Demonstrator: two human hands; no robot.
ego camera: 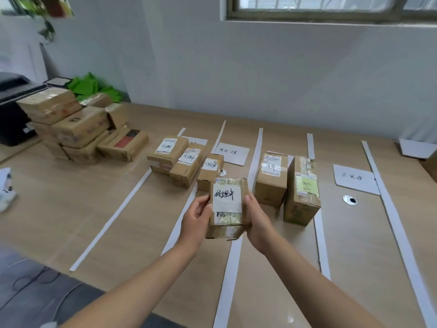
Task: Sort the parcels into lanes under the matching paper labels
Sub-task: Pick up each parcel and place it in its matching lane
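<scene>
The left hand [196, 216] at 9 o'clock and the right hand [256, 217] at 3 o'clock clamp one taped parcel [227, 204] between them, above the bench [71, 204] and over a white strip [230, 268]. The fingers behind the parcel are hidden. At 11 o'clock, three labelled parcels [186, 162] cover most of a paper label [197, 140], and its writing is unreadable. The unsorted pile [71, 129] at 10 o'clock is blurred.

A small taped brown parcel [227, 207], white handwritten label up, held above the table.
</scene>
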